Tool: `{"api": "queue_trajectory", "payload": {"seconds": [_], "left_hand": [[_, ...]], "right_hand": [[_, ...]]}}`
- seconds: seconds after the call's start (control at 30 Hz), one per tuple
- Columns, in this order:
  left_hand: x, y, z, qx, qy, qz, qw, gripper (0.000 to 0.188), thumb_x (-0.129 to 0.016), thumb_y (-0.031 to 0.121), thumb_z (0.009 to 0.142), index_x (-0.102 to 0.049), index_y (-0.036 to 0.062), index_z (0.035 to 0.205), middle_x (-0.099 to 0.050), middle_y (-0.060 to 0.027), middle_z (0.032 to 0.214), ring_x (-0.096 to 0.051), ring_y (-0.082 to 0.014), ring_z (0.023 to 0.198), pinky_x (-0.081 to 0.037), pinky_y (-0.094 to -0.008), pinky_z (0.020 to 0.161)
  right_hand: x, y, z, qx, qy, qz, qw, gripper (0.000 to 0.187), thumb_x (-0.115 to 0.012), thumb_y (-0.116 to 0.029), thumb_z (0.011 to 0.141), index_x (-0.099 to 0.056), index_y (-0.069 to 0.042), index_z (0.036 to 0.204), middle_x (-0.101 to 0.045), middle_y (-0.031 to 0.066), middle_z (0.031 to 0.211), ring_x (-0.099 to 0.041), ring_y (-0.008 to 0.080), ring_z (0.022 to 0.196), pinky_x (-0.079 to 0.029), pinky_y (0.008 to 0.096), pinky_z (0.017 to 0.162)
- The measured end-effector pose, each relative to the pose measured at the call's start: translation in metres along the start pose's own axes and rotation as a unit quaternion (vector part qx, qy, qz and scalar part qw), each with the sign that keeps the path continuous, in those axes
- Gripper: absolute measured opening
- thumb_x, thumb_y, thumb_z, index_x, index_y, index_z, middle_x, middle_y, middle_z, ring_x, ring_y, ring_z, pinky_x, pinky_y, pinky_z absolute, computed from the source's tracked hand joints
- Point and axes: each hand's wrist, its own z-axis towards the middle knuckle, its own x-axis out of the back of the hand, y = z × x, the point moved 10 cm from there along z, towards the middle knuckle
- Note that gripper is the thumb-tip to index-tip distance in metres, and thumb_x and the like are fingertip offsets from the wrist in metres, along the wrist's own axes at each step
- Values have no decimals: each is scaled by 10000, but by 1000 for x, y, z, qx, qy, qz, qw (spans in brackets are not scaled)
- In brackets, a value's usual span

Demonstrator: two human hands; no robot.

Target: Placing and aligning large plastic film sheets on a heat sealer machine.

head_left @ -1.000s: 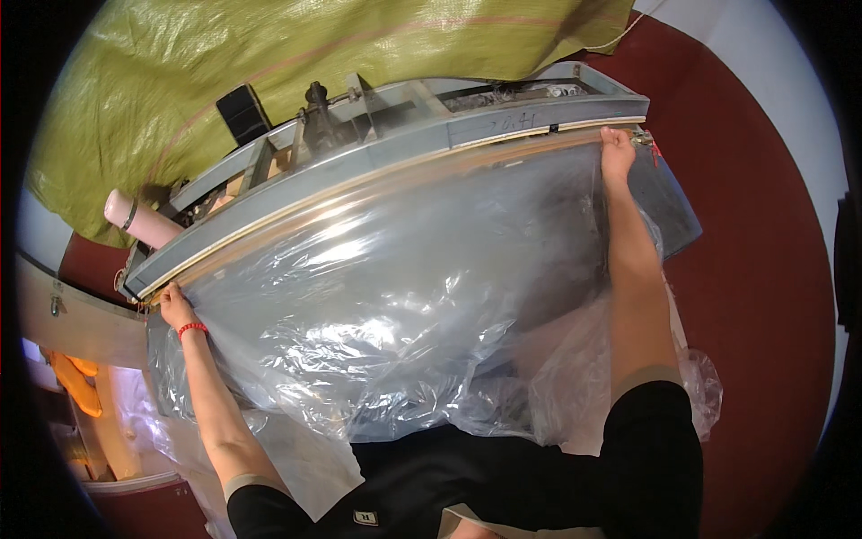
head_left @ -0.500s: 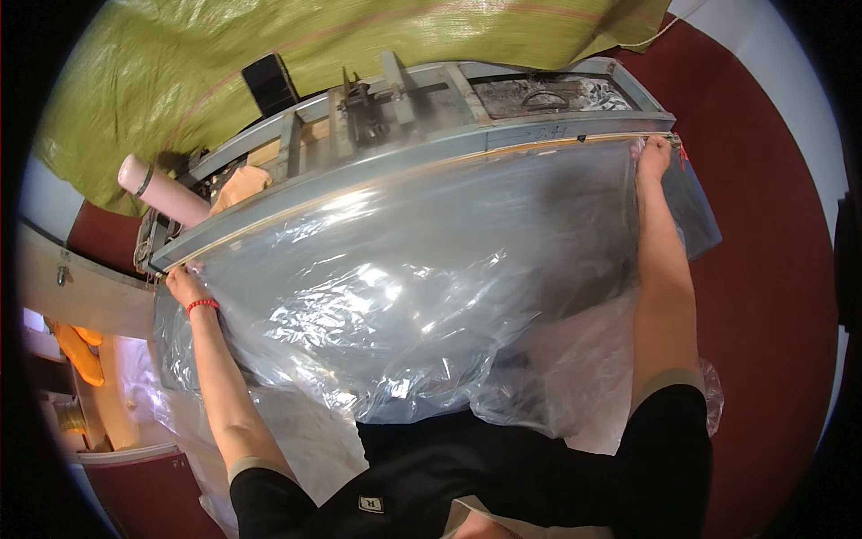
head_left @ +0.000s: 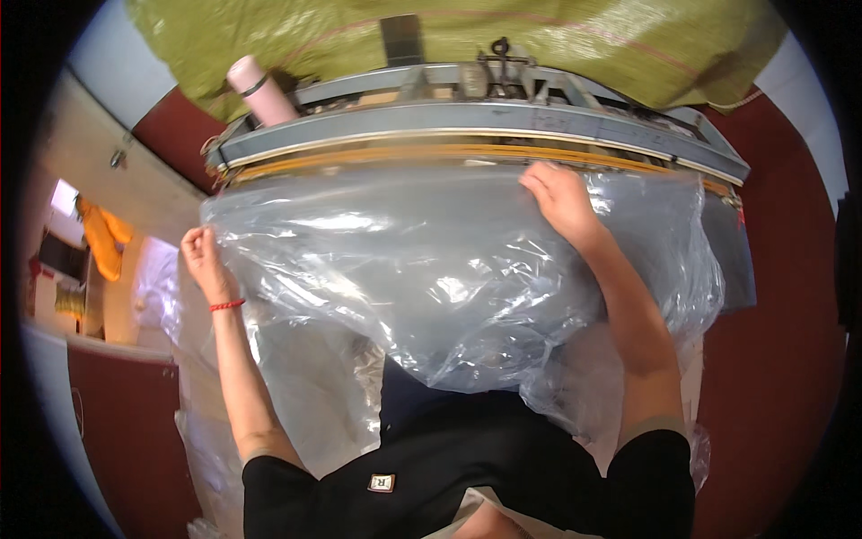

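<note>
A wide sheet of clear plastic film (head_left: 422, 251) hangs from the front of a grey metal frame (head_left: 359, 122) and drapes toward my body. At the film's upper left edge, my left hand (head_left: 205, 260) is closed in a pinch on it, a red bead bracelet (head_left: 227, 305) round the wrist. My right hand (head_left: 564, 202) is over the film's upper edge, right of the middle, with its fingers curled together. Whether film is between those fingertips is hidden. Orange-yellow strips (head_left: 377, 154) run along the frame just beyond the film.
A pink bottle (head_left: 261, 92) stands at the frame's left end. Metal clamp-like hardware (head_left: 503, 67) sits on its far side, before a yellow-green woven sheet (head_left: 575, 36). Left is an open cabinet (head_left: 121, 337) with an orange item (head_left: 103, 242). Dark red floor (head_left: 772, 359) lies right.
My right hand has left the film's right corner and moved left toward the middle. My left hand has drawn the left corner away from the frame, toward me. The view has shifted.
</note>
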Motion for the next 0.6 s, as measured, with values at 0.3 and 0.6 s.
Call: {"api": "queue_trajectory", "payload": {"seconds": [0.3, 0.6], "left_hand": [[-65, -13, -121, -169, -386, 458, 783, 560, -633, 277, 707, -442, 63, 1189, -396, -150, 1270, -306, -352, 1208, -254, -482, 966], [-50, -40, -106, -64, -346, 597, 721, 508, -545, 327, 786, -422, 106, 1226, -326, -116, 1335, -259, -336, 1242, -225, -531, 966]], "right_hand": [[168, 157, -168, -273, 188, -58, 942, 197, -575, -174, 808, -562, 19, 775, -509, 14, 643, -430, 75, 647, -389, 236, 591], [256, 237, -262, -342, 162, -262, 888, 260, -534, -301, 832, -559, -42, 829, -566, 140, 706, -525, 231, 625, -416, 326, 608]]}}
